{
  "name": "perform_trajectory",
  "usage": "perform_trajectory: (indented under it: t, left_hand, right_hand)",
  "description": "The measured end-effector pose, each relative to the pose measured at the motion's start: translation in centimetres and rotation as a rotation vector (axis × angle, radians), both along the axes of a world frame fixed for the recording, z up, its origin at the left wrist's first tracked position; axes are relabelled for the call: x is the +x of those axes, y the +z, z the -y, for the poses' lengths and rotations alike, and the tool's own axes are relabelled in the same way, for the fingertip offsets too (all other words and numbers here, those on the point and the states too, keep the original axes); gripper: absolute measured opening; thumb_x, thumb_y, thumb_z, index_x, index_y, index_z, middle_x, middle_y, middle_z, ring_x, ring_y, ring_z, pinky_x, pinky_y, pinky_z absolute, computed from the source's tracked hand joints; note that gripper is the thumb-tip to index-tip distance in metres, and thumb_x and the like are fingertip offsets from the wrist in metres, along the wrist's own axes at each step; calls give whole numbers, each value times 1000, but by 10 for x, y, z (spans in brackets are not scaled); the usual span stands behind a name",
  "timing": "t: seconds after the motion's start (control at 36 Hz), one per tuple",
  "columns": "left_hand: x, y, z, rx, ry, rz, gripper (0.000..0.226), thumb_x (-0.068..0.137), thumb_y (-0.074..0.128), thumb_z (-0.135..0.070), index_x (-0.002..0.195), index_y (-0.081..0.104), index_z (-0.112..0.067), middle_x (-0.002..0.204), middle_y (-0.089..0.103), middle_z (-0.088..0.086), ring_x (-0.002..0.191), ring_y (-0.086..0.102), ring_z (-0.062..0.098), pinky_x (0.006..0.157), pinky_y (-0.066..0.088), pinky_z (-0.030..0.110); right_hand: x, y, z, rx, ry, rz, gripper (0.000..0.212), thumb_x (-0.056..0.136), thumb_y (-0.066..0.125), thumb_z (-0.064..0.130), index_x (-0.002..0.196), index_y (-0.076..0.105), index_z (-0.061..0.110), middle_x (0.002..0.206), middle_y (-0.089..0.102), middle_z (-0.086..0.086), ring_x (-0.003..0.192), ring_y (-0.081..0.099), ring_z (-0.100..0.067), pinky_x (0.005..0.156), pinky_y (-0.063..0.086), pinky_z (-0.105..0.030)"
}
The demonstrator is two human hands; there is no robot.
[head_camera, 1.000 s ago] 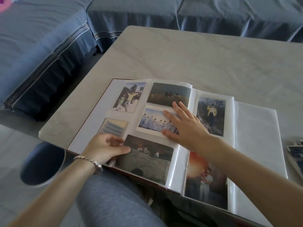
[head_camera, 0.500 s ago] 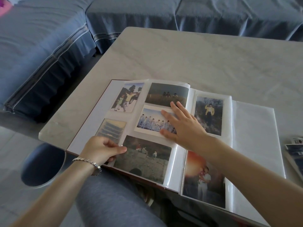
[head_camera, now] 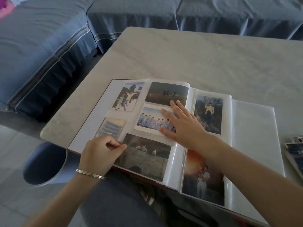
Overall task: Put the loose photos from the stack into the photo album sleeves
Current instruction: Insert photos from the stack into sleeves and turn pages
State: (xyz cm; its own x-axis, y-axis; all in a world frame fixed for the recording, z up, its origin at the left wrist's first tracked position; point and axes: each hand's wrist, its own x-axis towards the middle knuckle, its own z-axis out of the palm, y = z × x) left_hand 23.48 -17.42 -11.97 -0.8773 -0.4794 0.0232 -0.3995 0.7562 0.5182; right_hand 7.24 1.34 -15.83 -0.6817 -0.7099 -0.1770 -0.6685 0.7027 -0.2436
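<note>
Grey table (head_camera: 196,59), album (head_camera: 252,136) open at its near edge. Right hand (head_camera: 182,124) flat, fingers straight, on group photo (head_camera: 150,119). Left hand (head_camera: 100,154) pinches sleeve (head_camera: 136,108) edge. Stack (head_camera: 295,149) far right. No legible writing.

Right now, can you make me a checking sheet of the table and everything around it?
Surface: pale stone-look table; the album's near edge hangs over it.
Job's things: photo album lies open. The group photo sits mid-page; I cannot tell if it is fully in its sleeve. The stack of loose photos is at the table's right edge.
Clutter: nothing seen.
Hands: the left hand pinches the edge of the sleeve page. The right hand lies flat, with straight fingers on the group photo.
Cables: nothing seen.
Surroundings: blue-covered sofa behind and to the left; round blue tub on the floor.
</note>
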Motion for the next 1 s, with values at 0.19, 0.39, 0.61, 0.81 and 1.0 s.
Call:
perform_trajectory:
  t: [0.19, 0.39, 0.61, 0.81, 1.0]
  left_hand:
    - [-6, 7, 5, 139, 119, -10, 25, 65, 83, -16, 53, 62, -24, 55, 63, -10, 58, 61, 8, 58, 48, 24]
    - [-2, 13, 0, 70, 44, -24, 26, 69, 81, -16, 54, 60, -21, 61, 65, -9, 65, 62, 6, 58, 51, 27]
    - [-1, 16, 3, 174, 101, -92, 23, 67, 82, -15, 55, 63, -20, 51, 63, -11, 51, 60, -1, 52, 44, 12]
    - [-1, 22, 1, 222, 85, -149, 24, 66, 81, -14, 55, 61, -19, 53, 65, -13, 52, 60, -2, 50, 41, 4]
    - [-2, 16, 9, 285, 33, -83, 24, 72, 78, -13, 58, 58, -16, 54, 67, -5, 50, 62, 3, 49, 45, 15]
  right_hand:
    - [-1, -2, 0, -26, -5, 5, 74, 85, 20, 68, 148, 0, 36, 157, -14, 3, 143, -17, -19, 103, -5, -32]
    - [-1, 1, -1, -40, -3, 35, 73, 87, 25, 67, 148, 2, 35, 157, -13, 3, 143, -17, -18, 113, 4, -41]
    - [-3, 11, -7, -150, -4, 123, 84, 74, 17, 73, 148, 11, 35, 157, -10, 6, 143, -15, -13, 108, 2, -38]
    - [-2, 18, -11, -151, -8, 140, 81, 76, 22, 70, 148, 10, 35, 157, -8, 7, 143, -11, -12, 113, 7, -43]
    - [-3, 15, -11, -122, 1, 141, 70, 89, 33, 61, 149, 8, 34, 157, -10, 8, 143, -14, -12, 114, 8, -44]
